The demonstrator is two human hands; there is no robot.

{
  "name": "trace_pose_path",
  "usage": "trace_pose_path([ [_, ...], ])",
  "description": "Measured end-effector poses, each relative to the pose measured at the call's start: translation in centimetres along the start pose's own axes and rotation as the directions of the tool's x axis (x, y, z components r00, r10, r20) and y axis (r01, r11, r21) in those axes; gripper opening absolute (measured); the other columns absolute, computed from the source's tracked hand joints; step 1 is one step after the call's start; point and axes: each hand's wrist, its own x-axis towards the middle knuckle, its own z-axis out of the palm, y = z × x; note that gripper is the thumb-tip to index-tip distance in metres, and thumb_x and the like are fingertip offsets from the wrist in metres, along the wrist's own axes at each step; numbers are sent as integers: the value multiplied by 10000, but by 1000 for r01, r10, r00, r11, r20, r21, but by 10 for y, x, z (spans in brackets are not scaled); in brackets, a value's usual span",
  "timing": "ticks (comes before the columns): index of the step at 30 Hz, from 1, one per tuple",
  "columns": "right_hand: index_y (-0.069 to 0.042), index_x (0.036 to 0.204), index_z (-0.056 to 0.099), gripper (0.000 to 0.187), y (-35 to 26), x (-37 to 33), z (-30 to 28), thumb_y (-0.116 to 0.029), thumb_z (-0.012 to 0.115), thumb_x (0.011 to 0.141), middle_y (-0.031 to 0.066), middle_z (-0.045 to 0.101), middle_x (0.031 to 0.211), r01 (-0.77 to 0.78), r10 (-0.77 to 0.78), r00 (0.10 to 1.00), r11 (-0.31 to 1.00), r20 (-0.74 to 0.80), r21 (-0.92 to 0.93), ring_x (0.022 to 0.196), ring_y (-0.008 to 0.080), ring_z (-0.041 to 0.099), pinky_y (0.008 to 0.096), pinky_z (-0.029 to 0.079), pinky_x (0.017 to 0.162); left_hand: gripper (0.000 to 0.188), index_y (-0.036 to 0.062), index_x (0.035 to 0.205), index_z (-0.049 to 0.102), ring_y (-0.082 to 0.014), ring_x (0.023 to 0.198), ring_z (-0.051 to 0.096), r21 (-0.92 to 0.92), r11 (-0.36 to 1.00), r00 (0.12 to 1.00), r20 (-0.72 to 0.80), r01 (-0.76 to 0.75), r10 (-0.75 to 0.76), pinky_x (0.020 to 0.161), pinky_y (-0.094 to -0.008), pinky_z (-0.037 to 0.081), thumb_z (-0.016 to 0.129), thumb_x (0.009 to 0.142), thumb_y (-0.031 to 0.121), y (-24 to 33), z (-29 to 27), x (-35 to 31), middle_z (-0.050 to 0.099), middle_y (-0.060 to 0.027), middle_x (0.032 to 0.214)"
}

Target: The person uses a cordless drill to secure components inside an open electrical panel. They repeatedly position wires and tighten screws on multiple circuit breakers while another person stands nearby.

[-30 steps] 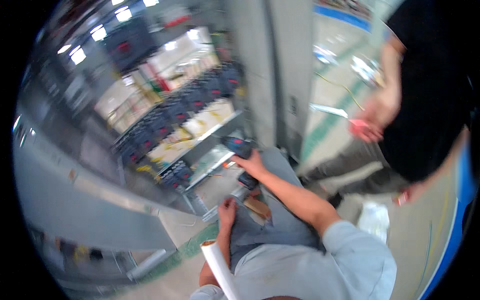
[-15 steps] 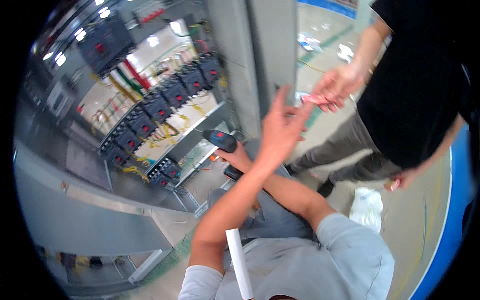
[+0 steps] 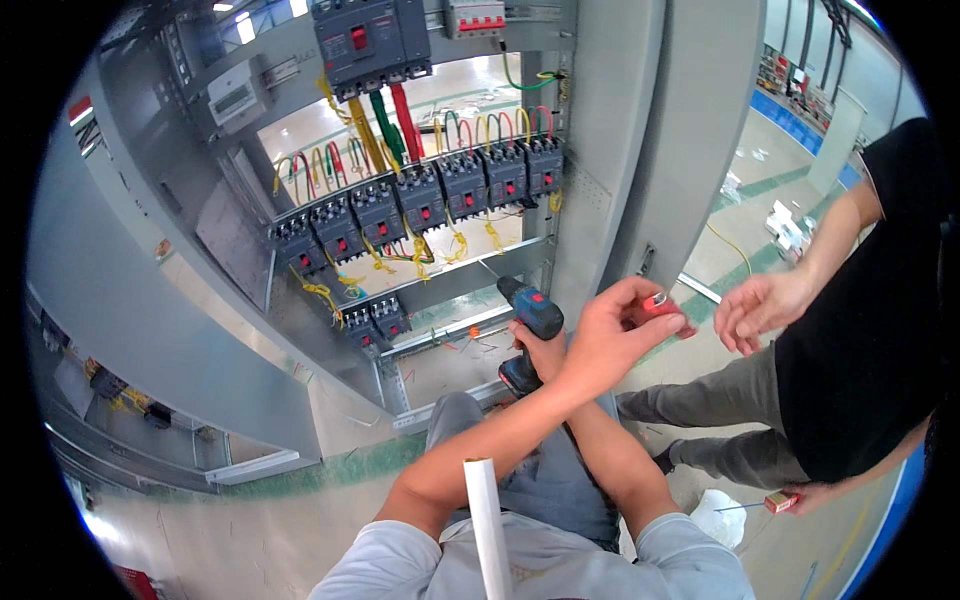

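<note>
My arms cross in front of me, the left over the right. My left hand [image 3: 625, 335] is closed round a small red lighter [image 3: 657, 303] with a metal top, held up to the right. Below it, my right hand [image 3: 543, 350] grips the handle of a blue-and-black cordless drill [image 3: 535, 308], whose long thin bit points up and left toward the cabinet. Beside my left hand is a co-worker's hand [image 3: 755, 312], empty, fingers half curled. The co-worker's other hand holds a small red box [image 3: 780, 502]. A white, cigarette-like stick [image 3: 485, 530] juts up at the bottom.
An open grey cabinet [image 3: 625, 120] stands ahead, with a row of black breakers [image 3: 420, 198], coloured wires and a larger breaker [image 3: 370, 45] above. A metal rail [image 3: 450, 275] crosses below them. The co-worker [image 3: 860, 340] stands close on the right. White plastic [image 3: 720, 518] lies on the floor.
The red lighter has passed from the co-worker's hand to my left hand. The co-worker's hand has drawn apart to the right. The view has turned, showing more of the cabinet.
</note>
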Motion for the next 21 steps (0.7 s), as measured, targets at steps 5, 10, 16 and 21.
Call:
trace_pose_path([
  [5, -26, 951, 695, 188, 2, 3, -11, -169, 802, 891, 32, 696, 821, 50, -51, 999, 997, -16, -54, 689, 131, 659, 293, 530, 636, 269, 28, 1229, 567, -225, 1024, 717, -162, 978, 988, -105, -130, 114, 906, -391, 603, 697, 998, 73, 22, -33, -32, 693, -119, 1090],
  [10, -26, 934, 699, 192, -5, 3, 8, -160, 823, 874, 19, 689, 798, 131, -131, 991, 990, -3, 47, 669, 116, 646, 290, 524, 623, 335, 32, 1349, 538, -167, 1031, 651, -29, 990, 977, -167, -136, 130, 910, -370, 586, 634, 1045, 136, 60, -72, -73, 640, -77, 1074],
  [16, -25, 911, 703, 197, -13, -4, 15, -151, 843, 857, 5, 682, 775, 162, -158, 987, 979, -40, 126, 643, 99, 632, 286, 517, 605, 513, -34, 1020, 608, -192, 751, 532, 173, 980, 972, -196, -96, 129, 603, -323, 455, 460, 1056, 456, 89, -83, -96, 557, -114, 838],
  [21, -22, 929, 712, 187, -14, -6, 21, -138, 835, 850, 10, 689, 790, 69, -69, 998, 982, -5, 178, 633, 96, 630, 280, 516, 592, 598, 15, 747, 545, -218, 642, 458, 310, 939, 946, -231, -148, 226, 569, -339, 397, 317, 1071, 463, 92, -84, -102, 510, -123, 695],
])
